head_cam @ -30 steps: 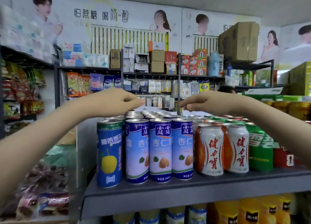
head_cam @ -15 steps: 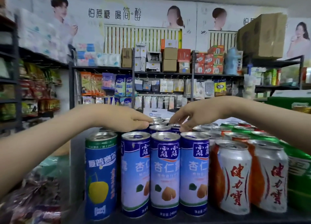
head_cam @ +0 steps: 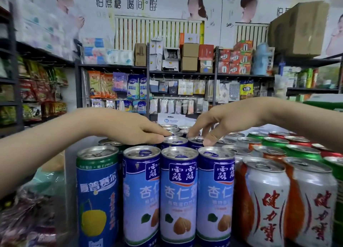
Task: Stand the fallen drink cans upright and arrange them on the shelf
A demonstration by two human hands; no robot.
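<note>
Tall blue almond-drink cans (head_cam: 178, 196) stand upright in rows at the front, with more rows behind. A blue and green pear-drink can (head_cam: 97, 196) stands at their left. White and orange cans (head_cam: 267, 204) and green cans (head_cam: 302, 152) stand at the right. My left hand (head_cam: 133, 130) lies flat over the second-row can tops, fingertips touching a blue can's rim. My right hand (head_cam: 220, 122) reaches in from the right, fingers spread, tips resting on the top of a second-row blue can (head_cam: 196, 141). Neither hand grips a can. No fallen can is visible.
Dark metal shelving (head_cam: 148, 70) across the aisle holds hanging packets and boxes. Snack bags (head_cam: 42, 91) fill the left rack. A big cardboard box (head_cam: 298, 29) sits at upper right. Bagged goods (head_cam: 33, 215) lie low at the left.
The view has moved closer to the cans. Both hands have dropped from hovering above the cans to touching the tops of the second row.
</note>
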